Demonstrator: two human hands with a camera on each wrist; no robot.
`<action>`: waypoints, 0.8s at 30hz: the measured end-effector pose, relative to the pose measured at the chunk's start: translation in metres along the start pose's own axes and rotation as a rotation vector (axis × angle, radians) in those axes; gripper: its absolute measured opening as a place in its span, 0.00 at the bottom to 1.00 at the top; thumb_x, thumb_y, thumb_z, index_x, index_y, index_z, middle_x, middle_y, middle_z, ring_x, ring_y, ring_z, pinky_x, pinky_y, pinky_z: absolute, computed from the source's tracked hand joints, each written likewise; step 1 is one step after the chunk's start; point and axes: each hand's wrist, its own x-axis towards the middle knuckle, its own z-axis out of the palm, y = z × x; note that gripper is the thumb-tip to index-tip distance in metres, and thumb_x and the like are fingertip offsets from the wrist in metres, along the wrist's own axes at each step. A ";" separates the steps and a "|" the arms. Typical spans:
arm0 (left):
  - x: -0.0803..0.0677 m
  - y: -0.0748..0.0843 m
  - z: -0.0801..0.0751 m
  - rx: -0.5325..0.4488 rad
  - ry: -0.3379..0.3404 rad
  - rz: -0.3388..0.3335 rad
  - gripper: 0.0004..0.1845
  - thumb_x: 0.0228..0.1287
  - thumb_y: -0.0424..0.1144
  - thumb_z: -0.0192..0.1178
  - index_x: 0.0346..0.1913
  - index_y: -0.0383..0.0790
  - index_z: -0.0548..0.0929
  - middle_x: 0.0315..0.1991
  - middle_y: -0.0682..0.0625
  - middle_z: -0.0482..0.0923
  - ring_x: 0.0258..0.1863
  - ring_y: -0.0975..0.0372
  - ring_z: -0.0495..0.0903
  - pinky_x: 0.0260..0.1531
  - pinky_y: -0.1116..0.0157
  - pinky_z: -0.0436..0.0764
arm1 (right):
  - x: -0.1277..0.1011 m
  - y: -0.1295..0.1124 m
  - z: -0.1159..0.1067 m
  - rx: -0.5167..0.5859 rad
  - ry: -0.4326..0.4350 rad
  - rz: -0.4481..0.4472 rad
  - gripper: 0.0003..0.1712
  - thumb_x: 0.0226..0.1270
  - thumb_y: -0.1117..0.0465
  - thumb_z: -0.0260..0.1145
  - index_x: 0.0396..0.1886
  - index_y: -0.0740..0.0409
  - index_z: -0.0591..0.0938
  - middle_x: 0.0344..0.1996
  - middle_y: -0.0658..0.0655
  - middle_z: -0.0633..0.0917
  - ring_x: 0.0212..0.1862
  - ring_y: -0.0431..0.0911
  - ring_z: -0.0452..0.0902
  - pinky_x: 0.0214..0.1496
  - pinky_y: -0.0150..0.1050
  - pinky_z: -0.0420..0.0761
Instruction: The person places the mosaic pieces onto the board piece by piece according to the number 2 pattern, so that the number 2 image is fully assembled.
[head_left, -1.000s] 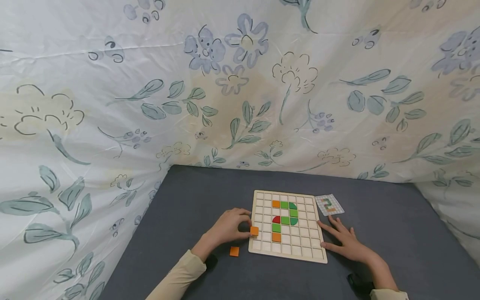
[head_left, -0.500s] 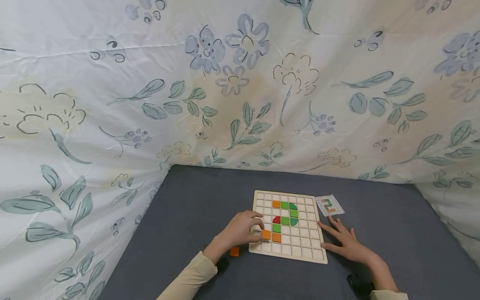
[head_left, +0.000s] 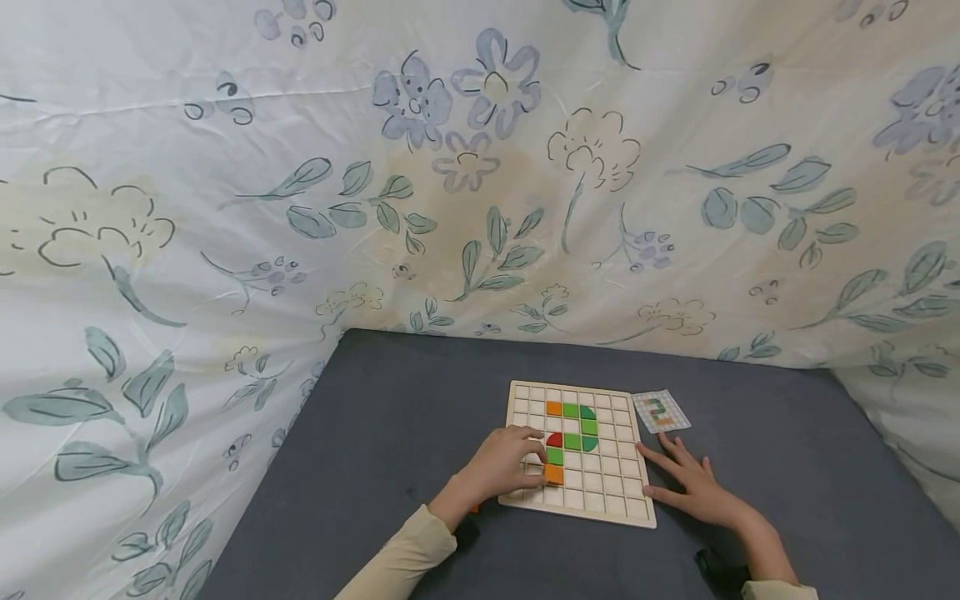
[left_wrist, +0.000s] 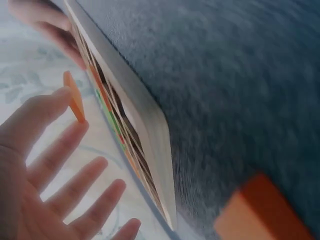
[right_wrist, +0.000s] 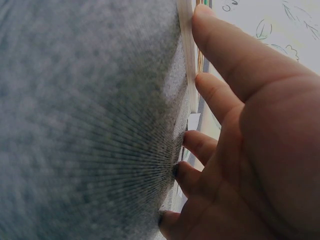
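Note:
My left hand [head_left: 504,461] is over the left part of a wooden grid board [head_left: 607,500], pinching an orange square tile [left_wrist: 74,97] between thumb and index finger. In the left wrist view that tile is tilted and apart from the board. In the head view it lies close to or over the orange tile at the lower end of the pattern. Set in the board are green tiles [head_left: 572,442], a red rounded tile [head_left: 555,439] and an upper orange tile [head_left: 553,408]. My right hand [head_left: 696,482] lies with spread fingers, thumb and index touching the board's right edge.
A small pattern card [head_left: 662,412] lies on the dark table [head_left: 405,400] by the board's upper right corner. One loose orange tile [left_wrist: 265,210] sits left of the board, mostly hidden by my left wrist in the head view. Floral cloth [head_left: 450,208] hangs behind.
My left hand has carried the orange tile rightward from the board's left edge to the lower orange tile of the pattern. The right hand and the board have stayed in place.

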 end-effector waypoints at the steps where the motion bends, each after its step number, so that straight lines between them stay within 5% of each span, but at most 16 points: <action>1: 0.001 0.001 0.001 0.002 0.000 -0.001 0.10 0.55 0.54 0.64 0.37 0.56 0.85 0.57 0.53 0.75 0.56 0.59 0.74 0.52 0.56 0.74 | 0.000 0.000 0.000 -0.001 0.000 0.000 0.39 0.60 0.48 0.64 0.70 0.52 0.63 0.69 0.75 0.48 0.67 0.76 0.32 0.52 0.78 0.29; 24: 0.021 0.019 0.018 0.055 0.002 -0.025 0.10 0.53 0.56 0.65 0.34 0.58 0.85 0.48 0.58 0.77 0.49 0.62 0.74 0.52 0.58 0.71 | -0.001 -0.005 0.000 -0.011 -0.004 0.019 0.40 0.60 0.48 0.64 0.70 0.52 0.62 0.69 0.75 0.48 0.67 0.76 0.32 0.53 0.78 0.29</action>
